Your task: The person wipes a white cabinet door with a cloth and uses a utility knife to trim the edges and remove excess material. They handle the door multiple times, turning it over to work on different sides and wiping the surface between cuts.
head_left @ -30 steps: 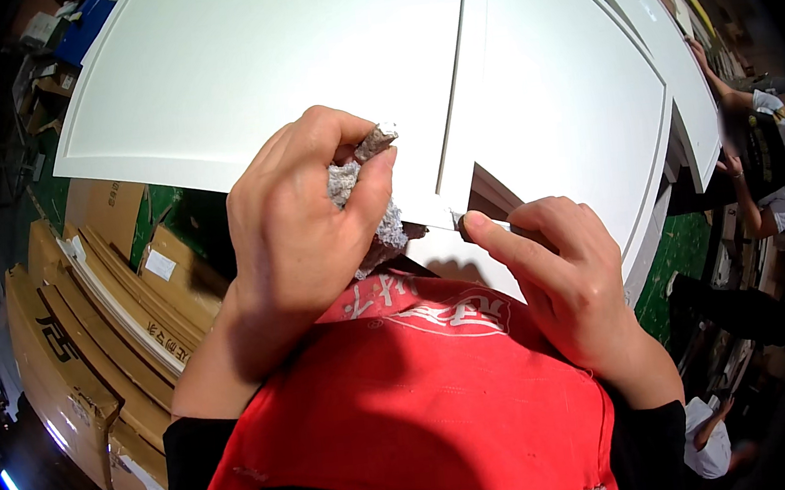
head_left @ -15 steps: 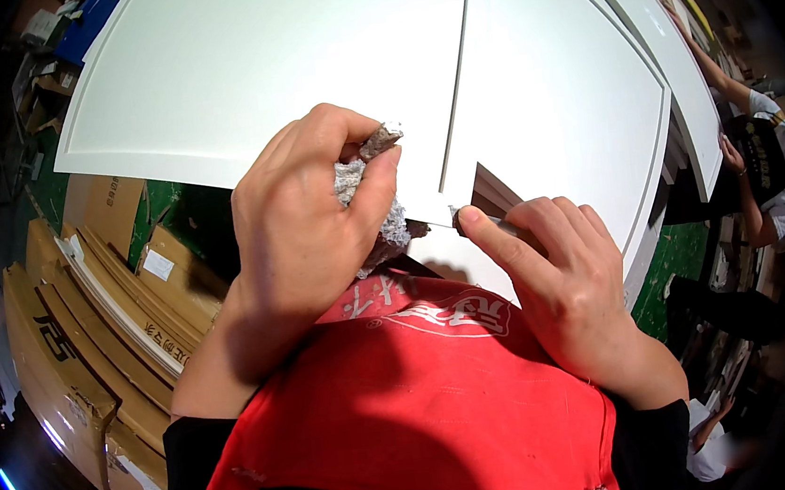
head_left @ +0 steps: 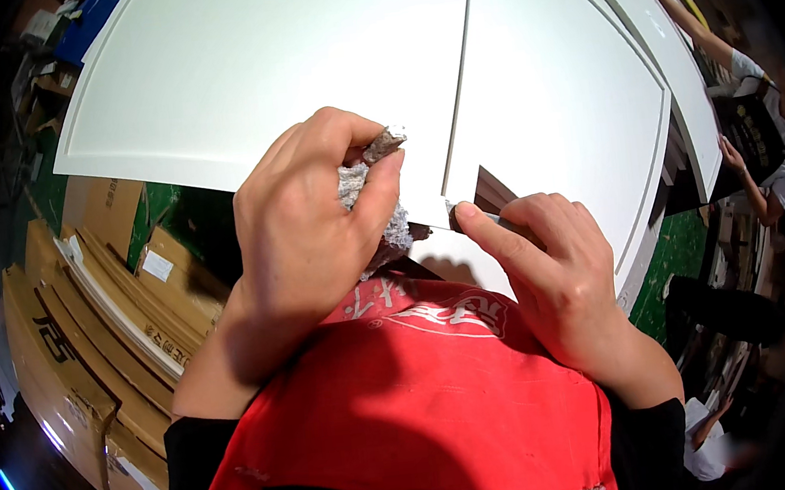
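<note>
A crumpled grey-brown rag [head_left: 398, 231] is bunched in my left hand [head_left: 300, 211], its folds showing between thumb and fingers and below them. My right hand [head_left: 555, 267] grips a slim tool with a dark handle [head_left: 512, 227], thumb pressed near its front end. The tool points left toward the rag; its exact kind is hard to make out. Both hands are above the near edge of a white panel [head_left: 252, 60], beside a second white panel [head_left: 566, 86] with a narrow dark gap between the two.
Long cardboard packages [head_left: 62, 343] lie stacked on the left above a green floor [head_left: 162, 206]. A red apron [head_left: 408, 404] covers my front. At the right, a co-worker's arm [head_left: 698, 27] reaches along another white panel [head_left: 696, 112]. A second person's white sleeve [head_left: 706, 456] shows lower right.
My right hand and the tool have shifted slightly left and up. My left hand with the rag has barely moved. The co-worker's upper arm reaches farther away along the panel.
</note>
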`<act>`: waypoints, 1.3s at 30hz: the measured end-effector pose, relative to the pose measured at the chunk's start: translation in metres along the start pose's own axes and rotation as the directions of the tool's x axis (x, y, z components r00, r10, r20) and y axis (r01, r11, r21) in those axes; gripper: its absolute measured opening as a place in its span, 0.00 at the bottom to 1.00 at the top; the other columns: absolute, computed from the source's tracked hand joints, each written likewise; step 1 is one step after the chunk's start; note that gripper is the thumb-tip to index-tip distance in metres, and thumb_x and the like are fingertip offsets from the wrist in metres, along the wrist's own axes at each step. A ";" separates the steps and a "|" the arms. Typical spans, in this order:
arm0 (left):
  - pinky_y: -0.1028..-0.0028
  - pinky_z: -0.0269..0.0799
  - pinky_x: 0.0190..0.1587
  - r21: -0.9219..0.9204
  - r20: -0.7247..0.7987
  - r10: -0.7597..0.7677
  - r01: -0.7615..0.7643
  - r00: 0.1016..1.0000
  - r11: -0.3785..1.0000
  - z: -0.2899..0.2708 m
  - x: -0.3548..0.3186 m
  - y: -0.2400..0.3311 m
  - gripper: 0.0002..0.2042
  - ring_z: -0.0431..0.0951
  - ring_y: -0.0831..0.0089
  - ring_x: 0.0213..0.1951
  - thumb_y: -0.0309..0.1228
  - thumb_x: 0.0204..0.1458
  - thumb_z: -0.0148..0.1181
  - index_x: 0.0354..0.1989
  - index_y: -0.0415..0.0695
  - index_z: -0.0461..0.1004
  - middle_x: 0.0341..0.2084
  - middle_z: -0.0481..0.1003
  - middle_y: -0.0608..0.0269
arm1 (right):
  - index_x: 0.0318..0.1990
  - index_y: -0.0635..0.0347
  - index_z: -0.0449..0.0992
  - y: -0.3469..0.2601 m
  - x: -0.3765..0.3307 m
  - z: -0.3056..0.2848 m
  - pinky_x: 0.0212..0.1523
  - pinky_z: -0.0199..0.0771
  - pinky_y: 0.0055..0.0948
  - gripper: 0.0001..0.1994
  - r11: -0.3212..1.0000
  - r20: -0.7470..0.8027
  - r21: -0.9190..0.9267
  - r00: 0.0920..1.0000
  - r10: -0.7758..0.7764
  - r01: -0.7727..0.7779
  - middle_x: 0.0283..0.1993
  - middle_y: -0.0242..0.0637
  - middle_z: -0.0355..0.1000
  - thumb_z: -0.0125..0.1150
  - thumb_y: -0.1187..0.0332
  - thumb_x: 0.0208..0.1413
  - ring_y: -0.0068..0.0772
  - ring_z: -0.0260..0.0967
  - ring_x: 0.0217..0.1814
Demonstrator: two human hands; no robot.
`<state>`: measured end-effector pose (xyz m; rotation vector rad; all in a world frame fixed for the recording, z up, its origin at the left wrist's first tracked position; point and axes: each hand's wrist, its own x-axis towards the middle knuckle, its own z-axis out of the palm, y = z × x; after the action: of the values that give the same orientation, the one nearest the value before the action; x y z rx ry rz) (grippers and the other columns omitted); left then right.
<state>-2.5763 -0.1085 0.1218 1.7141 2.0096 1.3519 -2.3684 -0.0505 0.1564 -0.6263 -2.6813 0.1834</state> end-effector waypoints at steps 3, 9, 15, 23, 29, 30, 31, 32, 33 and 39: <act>0.74 0.74 0.38 -0.009 -0.008 0.017 -0.017 1.000 1.000 0.001 0.000 -0.001 0.09 0.78 0.71 0.32 0.22 0.49 0.67 0.37 0.38 0.75 0.28 0.77 0.59 | 0.51 0.54 0.77 0.001 0.000 0.001 0.29 0.59 0.28 0.24 1.000 0.019 -0.018 1.000 0.001 -0.001 0.31 0.30 0.64 0.73 0.68 0.43 0.27 0.64 0.31; 0.74 0.73 0.38 -0.007 0.006 -0.006 0.006 1.000 1.000 -0.001 0.001 -0.001 0.09 0.77 0.72 0.32 0.23 0.49 0.67 0.38 0.38 0.75 0.28 0.77 0.59 | 0.51 0.54 0.77 0.002 -0.005 0.005 0.29 0.60 0.29 0.24 0.999 0.001 0.026 1.000 0.023 -0.023 0.31 0.30 0.64 0.73 0.68 0.43 0.28 0.64 0.31; 0.74 0.74 0.39 -0.008 0.002 -0.017 0.017 1.000 1.000 -0.001 0.001 0.001 0.09 0.78 0.71 0.32 0.23 0.49 0.67 0.38 0.38 0.75 0.29 0.77 0.58 | 0.51 0.55 0.77 0.001 -0.003 0.001 0.29 0.59 0.28 0.24 0.998 -0.101 0.058 0.995 -0.003 0.009 0.32 0.30 0.65 0.73 0.67 0.43 0.27 0.64 0.31; 0.73 0.74 0.39 0.003 0.005 -0.014 0.014 1.000 1.000 -0.001 0.002 0.000 0.09 0.79 0.70 0.32 0.23 0.49 0.67 0.37 0.38 0.75 0.28 0.78 0.58 | 0.52 0.57 0.77 -0.001 0.004 -0.005 0.29 0.57 0.28 0.24 1.000 0.035 -0.017 0.999 -0.020 0.020 0.31 0.31 0.65 0.71 0.67 0.43 0.27 0.63 0.31; 0.73 0.74 0.38 0.023 0.011 -0.026 0.026 1.000 0.999 -0.002 0.001 0.001 0.08 0.79 0.69 0.32 0.23 0.49 0.67 0.37 0.38 0.75 0.29 0.78 0.57 | 0.52 0.57 0.77 0.000 0.000 0.002 0.28 0.57 0.28 0.25 0.999 -0.056 -0.024 0.998 -0.041 0.040 0.31 0.31 0.65 0.72 0.66 0.43 0.27 0.63 0.30; 0.73 0.74 0.38 0.030 0.012 -0.022 0.022 1.000 0.999 -0.002 0.001 0.001 0.09 0.79 0.69 0.32 0.23 0.49 0.67 0.37 0.38 0.75 0.29 0.78 0.57 | 0.52 0.57 0.77 0.001 -0.002 0.003 0.28 0.57 0.28 0.25 0.998 -0.041 -0.048 0.998 -0.046 0.044 0.31 0.31 0.65 0.72 0.66 0.43 0.27 0.63 0.30; 0.73 0.74 0.38 0.033 0.012 -0.026 0.026 1.000 0.999 -0.003 0.001 0.001 0.09 0.79 0.69 0.32 0.23 0.49 0.67 0.37 0.38 0.75 0.29 0.78 0.57 | 0.52 0.57 0.77 0.002 -0.003 0.004 0.28 0.57 0.28 0.25 0.996 -0.027 -0.071 0.998 -0.051 0.049 0.31 0.31 0.65 0.72 0.66 0.43 0.27 0.63 0.30; 0.73 0.74 0.38 0.033 0.014 -0.027 0.027 1.000 0.999 -0.003 0.001 0.001 0.09 0.79 0.68 0.32 0.23 0.49 0.67 0.37 0.38 0.75 0.29 0.78 0.57 | 0.52 0.56 0.78 0.005 -0.009 0.011 0.28 0.57 0.28 0.25 0.998 -0.052 -0.058 0.998 -0.043 0.040 0.31 0.31 0.65 0.72 0.66 0.42 0.27 0.63 0.30; 0.72 0.74 0.38 0.034 0.016 -0.028 0.027 0.999 0.999 -0.002 0.001 0.001 0.09 0.79 0.68 0.32 0.23 0.49 0.67 0.37 0.38 0.75 0.29 0.78 0.57 | 0.52 0.56 0.78 0.005 -0.009 0.011 0.28 0.57 0.28 0.25 0.999 -0.077 -0.040 0.997 -0.030 0.027 0.31 0.30 0.65 0.73 0.66 0.42 0.27 0.63 0.31; 0.72 0.75 0.38 0.033 0.000 -0.014 0.014 1.000 0.999 -0.002 0.001 0.001 0.08 0.80 0.67 0.32 0.23 0.49 0.67 0.37 0.38 0.75 0.29 0.78 0.56 | 0.52 0.53 0.78 0.005 -0.001 0.015 0.28 0.59 0.28 0.25 0.999 -0.121 -0.018 0.992 -0.039 0.037 0.31 0.30 0.65 0.74 0.66 0.41 0.27 0.63 0.30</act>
<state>-2.5774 -0.1086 0.1248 1.7103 2.0505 1.3211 -2.3710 -0.0473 0.1414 -0.5723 -2.5772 0.1104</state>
